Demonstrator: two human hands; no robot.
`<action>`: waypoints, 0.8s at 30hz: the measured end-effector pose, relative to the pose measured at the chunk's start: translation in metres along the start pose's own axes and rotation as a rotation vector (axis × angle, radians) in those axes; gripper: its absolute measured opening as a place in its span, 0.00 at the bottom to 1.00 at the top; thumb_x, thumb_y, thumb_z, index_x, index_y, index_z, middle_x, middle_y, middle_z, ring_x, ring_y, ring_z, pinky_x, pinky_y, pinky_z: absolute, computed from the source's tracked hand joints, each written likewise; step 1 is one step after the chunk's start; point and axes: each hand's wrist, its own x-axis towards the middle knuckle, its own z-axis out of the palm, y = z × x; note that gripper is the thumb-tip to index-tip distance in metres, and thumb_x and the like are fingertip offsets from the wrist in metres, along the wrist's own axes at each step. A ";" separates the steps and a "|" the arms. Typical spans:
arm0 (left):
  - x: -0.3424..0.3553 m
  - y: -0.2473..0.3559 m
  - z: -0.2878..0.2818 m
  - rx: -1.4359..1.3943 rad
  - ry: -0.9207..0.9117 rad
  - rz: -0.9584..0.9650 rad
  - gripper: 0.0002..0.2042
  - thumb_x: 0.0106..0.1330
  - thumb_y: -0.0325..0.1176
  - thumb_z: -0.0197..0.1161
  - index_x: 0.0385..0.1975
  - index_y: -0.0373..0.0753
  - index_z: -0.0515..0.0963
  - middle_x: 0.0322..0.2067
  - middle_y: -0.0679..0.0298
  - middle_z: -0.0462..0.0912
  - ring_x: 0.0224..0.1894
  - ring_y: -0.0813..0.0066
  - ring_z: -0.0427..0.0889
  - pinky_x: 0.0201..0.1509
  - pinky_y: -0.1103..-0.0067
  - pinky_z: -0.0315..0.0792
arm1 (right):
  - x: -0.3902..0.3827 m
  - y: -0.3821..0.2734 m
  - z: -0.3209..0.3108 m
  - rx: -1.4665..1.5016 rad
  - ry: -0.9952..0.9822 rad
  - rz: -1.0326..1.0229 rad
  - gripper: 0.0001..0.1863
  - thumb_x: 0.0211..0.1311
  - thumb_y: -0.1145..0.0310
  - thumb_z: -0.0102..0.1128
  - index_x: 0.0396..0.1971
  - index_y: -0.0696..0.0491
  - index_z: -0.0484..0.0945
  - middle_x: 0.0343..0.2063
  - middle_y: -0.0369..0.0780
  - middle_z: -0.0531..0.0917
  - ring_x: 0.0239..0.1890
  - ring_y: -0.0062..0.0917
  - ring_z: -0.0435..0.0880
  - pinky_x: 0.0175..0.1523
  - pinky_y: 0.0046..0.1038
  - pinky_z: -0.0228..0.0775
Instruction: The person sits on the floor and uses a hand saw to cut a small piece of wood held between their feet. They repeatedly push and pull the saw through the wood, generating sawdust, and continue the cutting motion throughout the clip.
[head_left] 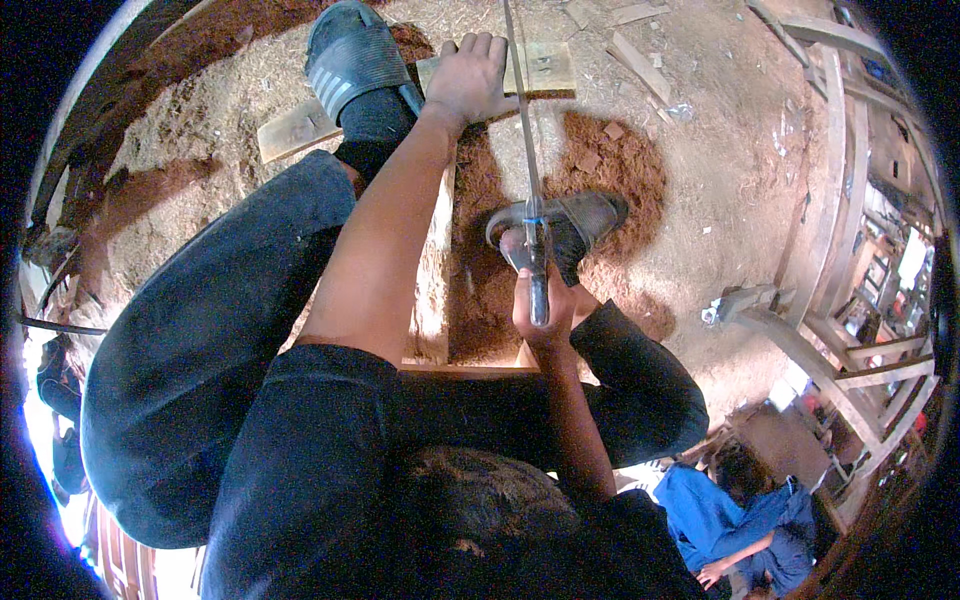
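Observation:
My left hand [470, 82] grips a short wooden board [548, 70], its fingers reaching over the far edge and its thumb along the near one. In my right hand [550, 312] is the dark handle of a hand saw [530, 150]. The long thin blade, seen edge-on, runs away from me, crossing the board just right of my left thumb. Whether its teeth have cut into the wood cannot be made out. My left foot, in a grey striped slide sandal [350, 60], is beside the left hand. My right foot's sandal [590, 215] is below the blade.
A long upright timber [432, 270] lies between my legs. Reddish sawdust [620, 150] covers the ground. Wood offcuts [640, 68] lie farther off. On the right stand wooden frames [830, 370]. A person in blue [735, 520] sits at the lower right.

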 end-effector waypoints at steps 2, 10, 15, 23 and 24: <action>0.000 0.002 0.002 -0.008 0.058 0.014 0.38 0.45 0.62 0.68 0.45 0.34 0.70 0.42 0.55 0.75 0.50 0.59 0.75 0.50 0.61 0.70 | 0.014 -0.014 -0.007 0.361 0.125 0.183 0.08 0.64 0.67 0.56 0.33 0.56 0.76 0.29 0.47 0.83 0.31 0.37 0.84 0.34 0.32 0.73; 0.001 0.001 -0.001 -0.006 0.029 0.008 0.36 0.46 0.61 0.68 0.44 0.35 0.70 0.41 0.55 0.75 0.49 0.59 0.75 0.50 0.62 0.70 | 0.076 -0.045 -0.022 0.396 0.024 0.487 0.11 0.65 0.63 0.57 0.30 0.56 0.74 0.20 0.43 0.80 0.26 0.33 0.82 0.33 0.32 0.72; 0.005 0.002 0.003 -0.015 -0.005 0.004 0.36 0.46 0.60 0.68 0.45 0.35 0.70 0.43 0.55 0.75 0.50 0.59 0.75 0.51 0.61 0.69 | 0.053 -0.026 -0.016 0.383 0.087 0.378 0.08 0.63 0.65 0.57 0.35 0.55 0.77 0.25 0.45 0.83 0.27 0.37 0.84 0.33 0.34 0.74; 0.001 0.001 0.001 -0.003 0.036 -0.009 0.40 0.43 0.62 0.70 0.48 0.35 0.69 0.44 0.55 0.75 0.50 0.58 0.75 0.52 0.61 0.69 | -0.020 -0.012 -0.004 0.325 0.099 0.371 0.08 0.62 0.72 0.56 0.38 0.57 0.78 0.31 0.47 0.83 0.32 0.36 0.83 0.37 0.31 0.74; 0.001 -0.001 0.004 0.000 0.045 -0.001 0.39 0.44 0.61 0.70 0.48 0.35 0.69 0.44 0.55 0.75 0.50 0.59 0.75 0.52 0.61 0.69 | -0.028 -0.024 -0.017 0.334 0.062 0.464 0.08 0.61 0.75 0.56 0.40 0.58 0.78 0.34 0.48 0.83 0.34 0.37 0.84 0.39 0.30 0.74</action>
